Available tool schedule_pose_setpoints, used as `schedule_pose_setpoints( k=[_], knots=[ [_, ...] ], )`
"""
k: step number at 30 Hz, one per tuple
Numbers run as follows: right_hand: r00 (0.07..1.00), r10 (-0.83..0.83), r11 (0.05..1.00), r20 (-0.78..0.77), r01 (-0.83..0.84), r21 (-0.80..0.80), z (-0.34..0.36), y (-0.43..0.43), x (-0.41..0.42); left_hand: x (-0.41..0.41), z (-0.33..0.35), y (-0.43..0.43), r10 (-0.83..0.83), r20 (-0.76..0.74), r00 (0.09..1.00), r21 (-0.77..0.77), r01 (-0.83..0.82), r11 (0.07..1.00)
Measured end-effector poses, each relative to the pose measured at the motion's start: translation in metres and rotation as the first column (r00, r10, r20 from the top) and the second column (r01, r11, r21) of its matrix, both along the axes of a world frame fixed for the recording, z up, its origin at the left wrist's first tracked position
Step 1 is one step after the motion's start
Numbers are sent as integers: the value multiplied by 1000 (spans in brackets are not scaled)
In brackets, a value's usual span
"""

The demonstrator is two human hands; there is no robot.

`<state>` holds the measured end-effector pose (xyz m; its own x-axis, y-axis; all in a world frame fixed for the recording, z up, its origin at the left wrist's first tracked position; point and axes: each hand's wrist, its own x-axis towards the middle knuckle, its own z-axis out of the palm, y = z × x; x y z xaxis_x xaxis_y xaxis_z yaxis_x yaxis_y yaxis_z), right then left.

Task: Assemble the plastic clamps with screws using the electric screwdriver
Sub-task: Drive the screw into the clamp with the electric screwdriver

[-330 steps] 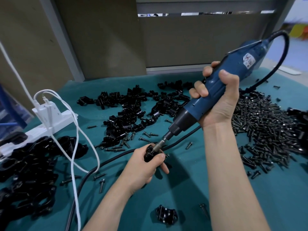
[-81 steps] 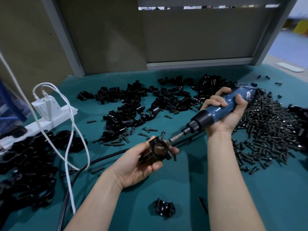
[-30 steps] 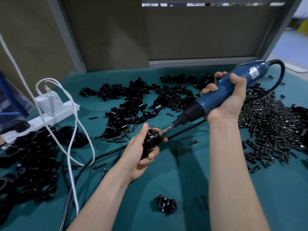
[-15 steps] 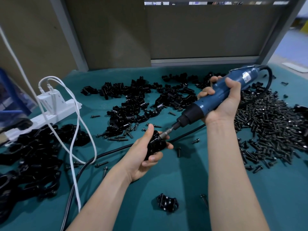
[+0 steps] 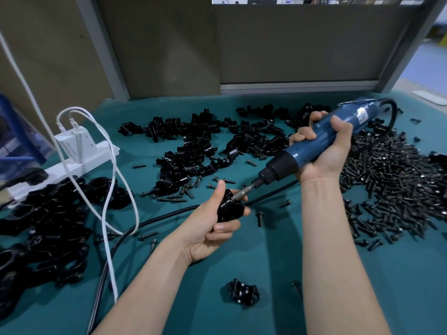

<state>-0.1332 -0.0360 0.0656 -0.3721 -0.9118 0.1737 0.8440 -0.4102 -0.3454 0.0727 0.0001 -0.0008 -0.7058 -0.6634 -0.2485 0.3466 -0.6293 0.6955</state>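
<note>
Just an unreadable label [image 5: 362, 115] on screwdriver [image 5: 296, 152].

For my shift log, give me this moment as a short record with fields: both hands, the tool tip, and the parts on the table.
Left hand: grips a black clamp
Right hand: grips the blue screwdriver
Bit: on the clamp's upper end
Screw pile: on the mat, right side
Loose clamps: heaps at centre and left

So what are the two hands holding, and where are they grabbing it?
The left hand grips a black clamp round its body. The right hand grips the blue electric screwdriver round the middle of its handle.
</note>
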Motion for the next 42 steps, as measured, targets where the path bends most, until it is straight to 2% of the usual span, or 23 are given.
schedule_pose_setpoints(
  k=[7,16,22,24,29,34,42],
  knots=[
    [1000,-4,999,-19,5,52,-4,-1,-2,-3,2,3,45,62,997,-48,-42,998],
    [999,45,999,-10,-45,19,-5,0,-3,-4,6,6,65,114,991,-73,-57,996],
    [996,25,992,-88,-14,124,-2,0,-6,-9,4,13,216,252,943,-350,-119,929],
    [996,20,991,-87,-8,132,-1,0,-6,-11,3,15,268,254,929,-390,-155,908],
    [998,16,993,-68,-8,121,-2,0,-3,-11,5,13,280,240,930,-300,-203,932],
    [995,96,991,21,-94,-94,-4,2,3,-3,9,8,154,155,976,-48,-149,988],
    [978,206,952,-31,-208,-223,0,1,-1,-8,8,15,150,139,979,-88,-138,986]
  ],
)
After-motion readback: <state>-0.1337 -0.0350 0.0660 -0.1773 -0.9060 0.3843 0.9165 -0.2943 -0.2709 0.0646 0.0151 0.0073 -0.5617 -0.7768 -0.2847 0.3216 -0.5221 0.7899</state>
